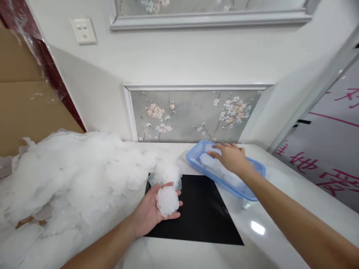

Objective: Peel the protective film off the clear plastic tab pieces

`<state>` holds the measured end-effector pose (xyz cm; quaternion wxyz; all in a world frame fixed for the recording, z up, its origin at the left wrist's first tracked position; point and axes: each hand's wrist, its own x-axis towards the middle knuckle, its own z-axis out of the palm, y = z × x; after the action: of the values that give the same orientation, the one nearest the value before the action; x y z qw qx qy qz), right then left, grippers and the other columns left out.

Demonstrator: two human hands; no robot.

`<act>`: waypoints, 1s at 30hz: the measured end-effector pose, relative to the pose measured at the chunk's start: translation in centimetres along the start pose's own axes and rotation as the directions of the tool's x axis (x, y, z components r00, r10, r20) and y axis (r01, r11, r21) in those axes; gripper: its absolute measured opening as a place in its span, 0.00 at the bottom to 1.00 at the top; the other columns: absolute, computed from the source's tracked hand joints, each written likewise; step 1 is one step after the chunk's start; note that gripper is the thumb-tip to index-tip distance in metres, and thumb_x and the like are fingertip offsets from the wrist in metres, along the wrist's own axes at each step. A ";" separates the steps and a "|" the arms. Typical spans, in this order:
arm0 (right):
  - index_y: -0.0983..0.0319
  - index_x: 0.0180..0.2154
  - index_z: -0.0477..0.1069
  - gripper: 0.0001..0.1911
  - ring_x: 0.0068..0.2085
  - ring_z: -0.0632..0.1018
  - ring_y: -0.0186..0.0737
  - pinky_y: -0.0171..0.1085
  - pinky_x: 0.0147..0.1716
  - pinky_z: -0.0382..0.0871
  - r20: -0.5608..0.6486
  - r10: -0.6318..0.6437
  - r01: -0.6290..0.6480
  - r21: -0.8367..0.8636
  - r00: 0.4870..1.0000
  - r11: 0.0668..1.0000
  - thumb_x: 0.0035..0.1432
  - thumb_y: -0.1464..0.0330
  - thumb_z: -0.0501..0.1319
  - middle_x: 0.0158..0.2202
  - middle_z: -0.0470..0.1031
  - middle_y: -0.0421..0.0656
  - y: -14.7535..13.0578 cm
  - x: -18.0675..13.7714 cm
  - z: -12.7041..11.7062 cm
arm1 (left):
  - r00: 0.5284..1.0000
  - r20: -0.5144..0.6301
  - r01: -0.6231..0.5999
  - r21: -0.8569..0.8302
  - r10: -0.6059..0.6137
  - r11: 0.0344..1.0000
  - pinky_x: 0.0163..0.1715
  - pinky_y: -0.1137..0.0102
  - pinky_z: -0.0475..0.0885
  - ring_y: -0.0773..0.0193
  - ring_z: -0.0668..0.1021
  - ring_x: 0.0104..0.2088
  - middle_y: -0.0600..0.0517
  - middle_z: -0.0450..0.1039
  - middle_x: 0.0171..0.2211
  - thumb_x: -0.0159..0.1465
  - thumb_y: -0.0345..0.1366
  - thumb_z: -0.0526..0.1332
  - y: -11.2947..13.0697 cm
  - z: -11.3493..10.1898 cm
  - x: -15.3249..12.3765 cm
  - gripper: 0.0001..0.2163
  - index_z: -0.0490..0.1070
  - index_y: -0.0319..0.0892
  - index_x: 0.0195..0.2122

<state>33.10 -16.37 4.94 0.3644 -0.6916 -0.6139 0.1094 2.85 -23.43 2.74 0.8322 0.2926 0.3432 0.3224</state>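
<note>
Presently, I record a white stack point(167, 201) cupped in the left hand point(151, 211); beneath the right hand's parted fingers point(217, 147) lies a blue basket point(198, 148).

A bare left hand point(147, 209) and bare right hand point(233, 158), both slim-fingered; left forearm point(110, 241) and right forearm point(288, 215) uncovered to the frame's lower edge.

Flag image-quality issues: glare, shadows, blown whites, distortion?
Head view: hard glare spot on the table; head view: soft shadow on the wall, left side; head view: white pile washed out, layers hard to separate; head view: socket tilts, apparently wide-angle stretch.
</note>
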 end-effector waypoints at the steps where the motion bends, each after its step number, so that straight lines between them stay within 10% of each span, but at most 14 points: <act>1: 0.59 0.38 0.76 0.12 0.54 0.69 0.62 0.61 0.53 0.58 -0.004 -0.087 0.087 -0.003 0.996 0.996 0.58 0.60 0.59 0.46 0.76 0.53 -0.6 -1.5 0.7 | 1.000 0.011 0.012 -0.019 -0.012 1.000 0.54 0.47 0.64 0.45 0.76 0.50 0.39 0.71 0.54 0.65 0.50 0.54 -0.1 -0.2 0.1 0.26 0.60 0.39 0.59; 3: 0.58 0.43 0.74 0.13 0.48 0.75 0.52 0.53 0.49 0.67 0.044 -0.456 0.453 0.070 0.889 0.889 0.65 0.62 0.53 0.44 0.77 0.50 -2.2 -5.1 2.4 | 0.999 0.042 0.036 -0.055 -0.034 0.998 0.53 0.47 0.64 0.46 0.76 0.49 0.41 0.73 0.50 0.65 0.53 0.53 -0.4 -0.5 0.3 0.27 0.61 0.39 0.59; 6: 0.59 0.52 0.69 0.18 0.55 0.71 0.53 0.52 0.49 0.69 0.176 -0.804 0.792 0.147 0.568 0.592 0.62 0.60 0.60 0.55 0.71 0.53 -4.2 -10.2 5.1 | 0.994 0.095 0.055 -0.068 -0.048 0.996 0.52 0.51 0.65 0.52 0.77 0.46 0.43 0.76 0.44 0.65 0.55 0.51 -0.6 -0.6 0.4 0.27 0.65 0.39 0.56; 8: 0.61 0.48 0.70 0.12 0.57 0.70 0.51 0.51 0.49 0.71 0.152 -0.832 0.816 0.165 0.534 0.554 0.63 0.67 0.59 0.55 0.71 0.53 -4.5 -12.0 6.3 | 0.991 0.121 0.064 -0.051 -0.057 0.997 0.52 0.51 0.66 0.53 0.77 0.45 0.44 0.75 0.45 0.65 0.55 0.51 -0.6 -0.6 0.4 0.28 0.66 0.39 0.56; 14: 0.58 0.40 0.72 0.10 0.50 0.75 0.46 0.46 0.46 0.74 0.014 -0.739 0.691 0.341 0.674 0.637 0.64 0.76 0.54 0.52 0.73 0.49 -2.3 -12.2 7.0 | 1.000 0.018 0.008 0.016 -0.008 1.000 0.51 0.51 0.69 0.55 0.75 0.48 0.45 0.71 0.52 0.65 0.38 0.58 -0.4 -0.4 0.0 0.19 0.65 0.43 0.57; 20: 0.58 0.33 0.72 0.03 0.41 0.78 0.41 0.41 0.41 0.73 0.216 -0.376 0.110 0.725 0.901 0.680 0.59 0.70 0.60 0.54 0.70 0.47 -2.1 -12.8 6.8 | 0.999 0.002 -0.049 0.166 0.050 0.985 0.49 0.51 0.72 0.54 0.75 0.49 0.46 0.70 0.50 0.60 0.29 0.64 -0.9 -0.2 0.0 0.22 0.66 0.46 0.56; 23: 0.59 0.32 0.72 0.04 0.36 0.76 0.39 0.39 0.36 0.71 0.330 -0.226 -0.146 0.802 0.916 0.579 0.56 0.65 0.63 0.47 0.75 0.45 -2.4 -12.6 7.0 | 0.998 0.001 -0.067 0.205 0.068 0.977 0.50 0.50 0.72 0.54 0.75 0.49 0.47 0.69 0.51 0.60 0.30 0.64 -0.9 -0.5 0.3 0.21 0.66 0.47 0.55; 30: 0.58 0.35 0.77 0.11 0.35 0.75 0.43 0.41 0.39 0.68 0.399 -0.084 -0.297 0.792 0.913 0.533 0.55 0.59 0.62 0.33 0.78 0.42 -1.2 -11.5 6.9 | 0.996 -0.062 -0.045 0.220 0.060 0.974 0.53 0.49 0.69 0.55 0.75 0.50 0.47 0.68 0.55 0.63 0.29 0.60 -0.1 -1.2 0.3 0.22 0.63 0.47 0.58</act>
<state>25.49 -24.53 -2.59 0.5132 -0.4320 -0.5002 0.5476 2.17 -22.93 1.88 0.7739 0.3801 0.3969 0.3146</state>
